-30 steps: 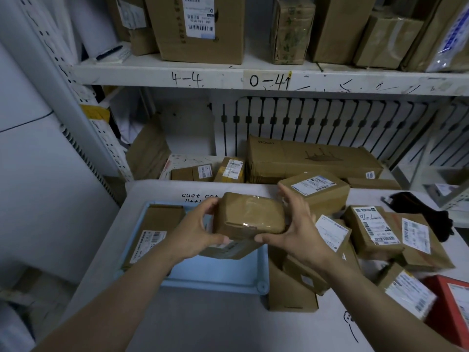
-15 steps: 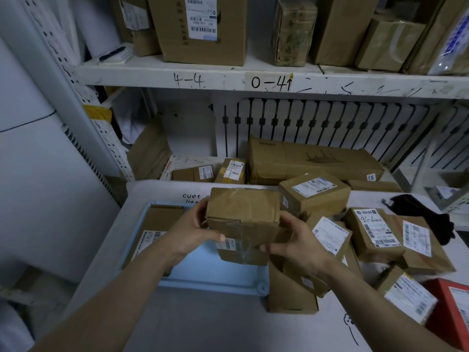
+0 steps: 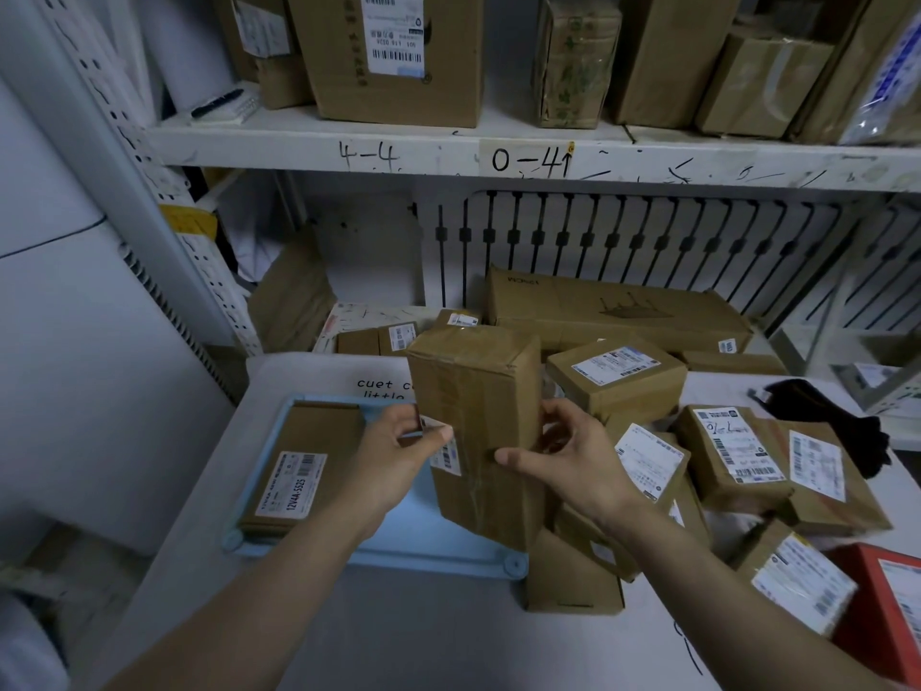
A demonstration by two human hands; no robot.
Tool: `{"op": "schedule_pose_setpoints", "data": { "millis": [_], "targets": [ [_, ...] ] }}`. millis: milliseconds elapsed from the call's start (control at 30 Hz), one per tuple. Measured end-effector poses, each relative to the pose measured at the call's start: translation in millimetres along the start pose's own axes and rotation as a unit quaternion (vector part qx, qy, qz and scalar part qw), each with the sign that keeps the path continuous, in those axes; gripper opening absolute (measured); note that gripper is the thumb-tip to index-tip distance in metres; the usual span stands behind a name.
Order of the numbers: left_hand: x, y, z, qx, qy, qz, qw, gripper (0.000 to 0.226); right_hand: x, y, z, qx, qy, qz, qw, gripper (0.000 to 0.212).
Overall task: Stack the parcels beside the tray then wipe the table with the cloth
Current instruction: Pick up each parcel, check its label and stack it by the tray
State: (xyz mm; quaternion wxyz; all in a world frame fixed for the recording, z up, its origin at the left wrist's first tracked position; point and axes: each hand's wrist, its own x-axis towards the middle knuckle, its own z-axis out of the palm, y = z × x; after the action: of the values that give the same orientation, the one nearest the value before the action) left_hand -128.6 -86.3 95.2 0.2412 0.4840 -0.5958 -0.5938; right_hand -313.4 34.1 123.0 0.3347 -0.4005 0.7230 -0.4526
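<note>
Left hand (image 3: 398, 456): fingers clamped on the box's left face, thumb on its label.
Right hand (image 3: 573, 461): fingers gripping the right face.
Box (image 3: 478, 416): upright between both hands, over the tray's (image 3: 379, 556) right edge.
Cloth (image 3: 822, 421): far right of the fingers, on the worktop (image 3: 423, 635).

White table (image 3: 438, 635): blue tray (image 3: 398, 553) left, labelled parcels (image 3: 737, 456) heaped right, black cloth (image 3: 827, 416) far right

Dim, bluish, warped edges, slight blur
</note>
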Motion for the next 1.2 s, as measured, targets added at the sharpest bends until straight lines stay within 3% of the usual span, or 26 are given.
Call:
{"op": "schedule_pose_setpoints", "data": {
  "millis": [100, 233, 333, 467, 567, 767, 1000, 1100, 1200],
  "targets": [
    [-0.6, 3.3, 5.0, 0.002, 0.006, 0.028, 1.000, 0.044, -0.6, -1.5, 0.8, -0.013, 0.004, -0.007, 1.000, 0.056],
    [-2.5, 12.7, 3.1, 0.082, 0.087, 0.124, 0.985, 0.109, 2.6, 2.2, 2.8, -0.073, 0.035, -0.029, 0.996, 0.063],
    [-2.4, 22.6, -0.4, 0.166, 0.095, 0.238, 0.952, 0.116, 3.4, 4.7, 3.2, -0.136, 0.067, -0.055, 0.987, 0.072],
    [-3.4, 29.8, -2.0, 0.252, 0.036, 0.293, 0.922, 0.111, 3.0, 3.6, 4.0, -0.183, 0.066, -0.061, 0.979, 0.088],
    [-5.3, 28.5, -4.3, 0.266, -0.009, 0.276, 0.924, 0.103, 5.5, 5.2, 5.7, -0.206, 0.061, -0.078, 0.973, 0.095],
    [2.9, 31.5, -24.9, 0.179, -0.060, 0.176, 0.966, 0.077, 4.8, 10.7, 3.9, -0.212, 0.045, -0.104, 0.971, 0.103],
    [7.5, 24.9, -64.2, 0.114, -0.062, 0.109, 0.986, 0.071, 2.3, 31.2, -14.0, -0.156, 0.049, -0.020, 0.986, 0.117],
    [11.4, 17.9, -72.6, 0.094, -0.054, 0.077, 0.991, 0.077, 5.5, 45.2, -14.4, -0.109, 0.034, 0.016, 0.993, 0.109],
    [13.5, 11.1, -77.8, 0.083, -0.053, 0.048, 0.994, 0.085, 6.8, 46.0, -16.4, -0.039, 0.002, 0.017, 0.999, 0.084]
  ]
}}
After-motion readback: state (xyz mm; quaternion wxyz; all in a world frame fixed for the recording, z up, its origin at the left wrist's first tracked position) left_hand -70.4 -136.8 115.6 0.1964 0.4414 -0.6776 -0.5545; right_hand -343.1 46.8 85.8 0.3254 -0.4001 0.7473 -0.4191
